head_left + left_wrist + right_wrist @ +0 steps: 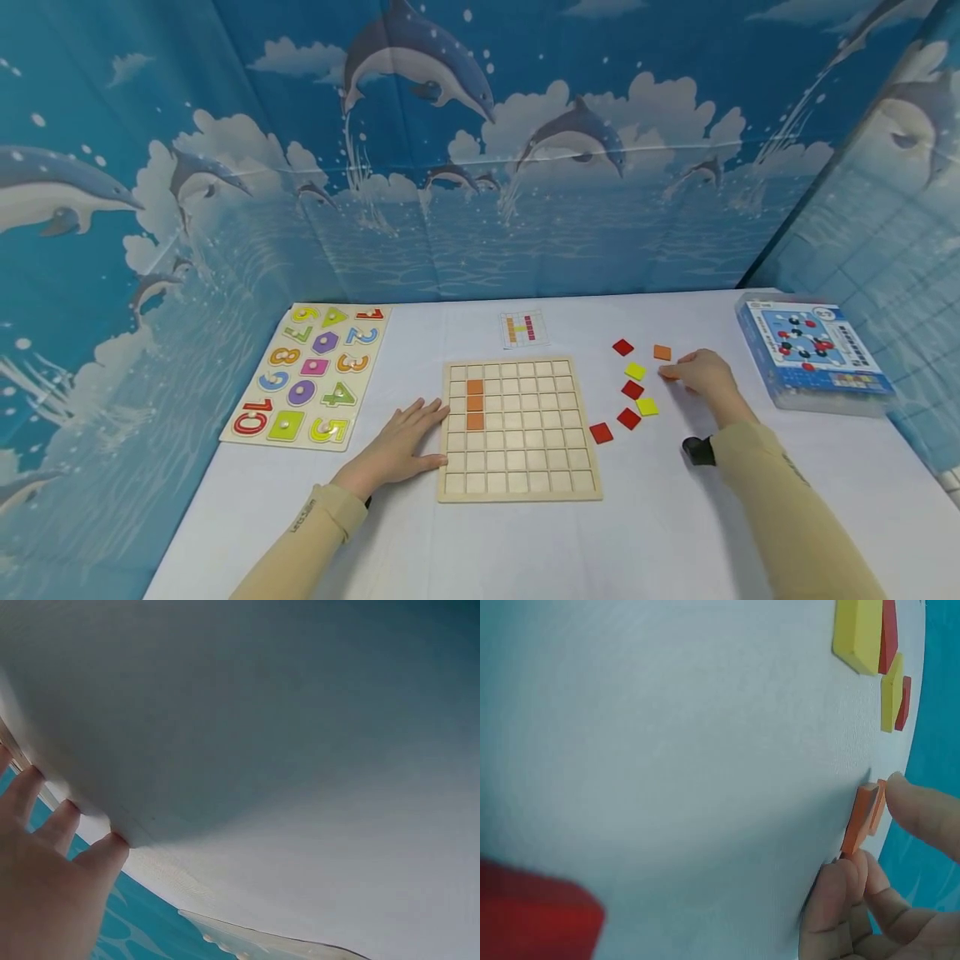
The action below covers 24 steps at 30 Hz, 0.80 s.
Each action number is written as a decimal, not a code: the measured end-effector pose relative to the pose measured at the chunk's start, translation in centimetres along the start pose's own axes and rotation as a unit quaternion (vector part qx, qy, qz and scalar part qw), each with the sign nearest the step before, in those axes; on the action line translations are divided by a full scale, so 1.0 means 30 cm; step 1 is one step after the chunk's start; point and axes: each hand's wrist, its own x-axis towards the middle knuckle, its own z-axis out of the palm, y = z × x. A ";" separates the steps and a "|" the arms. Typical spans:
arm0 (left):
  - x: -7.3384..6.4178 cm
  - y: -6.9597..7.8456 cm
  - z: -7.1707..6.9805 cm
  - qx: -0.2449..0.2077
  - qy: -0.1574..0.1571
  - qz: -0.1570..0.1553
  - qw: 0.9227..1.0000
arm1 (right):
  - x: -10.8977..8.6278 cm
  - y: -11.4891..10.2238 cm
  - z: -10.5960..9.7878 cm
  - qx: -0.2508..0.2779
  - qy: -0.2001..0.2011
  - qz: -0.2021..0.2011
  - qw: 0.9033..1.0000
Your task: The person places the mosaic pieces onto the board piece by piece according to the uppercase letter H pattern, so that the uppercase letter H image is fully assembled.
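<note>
Orange tile (670, 374) sits toward the right side of our white table (510, 550), at the fingertips of our right hand (705, 372). We have that hand's fingers bent, with the tile held between thumb and fingertips; we cannot tell whether it is lifted off the cloth. Another orange tile (662, 352) lies just beyond it. To the left of these we see a loose run of four red tiles (632, 390) and two yellow tiles (647, 407), some turned at an angle.

Our left hand (401, 442) lies with its fingers spread and straight, the tips touching the left edge of the wooden board (517, 450). On that board we see three orange tiles (475, 403) in the second column from the left, starting at the second row from the far side. Near the board's far edge lies a small card (525, 329) printed with orange, yellow and red squares. We have a number board (318, 410) at the left and a box (813, 350) at the far right, with a dolphin curtain (480, 208) behind.
</note>
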 end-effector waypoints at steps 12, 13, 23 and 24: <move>0.001 0.006 -0.002 0.004 0.000 -0.006 1.000 | -0.030 -0.003 0.014 0.015 0.022 0.004 1.000; 0.001 0.007 -0.003 0.003 0.002 -0.005 1.000 | -0.029 0.000 0.012 0.020 0.021 0.003 1.000; -0.002 0.010 -0.007 -0.001 0.002 -0.004 1.000 | -0.003 0.032 -0.007 0.087 -0.004 0.024 0.996; -0.002 0.010 -0.007 -0.001 0.002 -0.003 1.000 | -0.006 0.029 -0.007 0.093 -0.004 0.025 0.995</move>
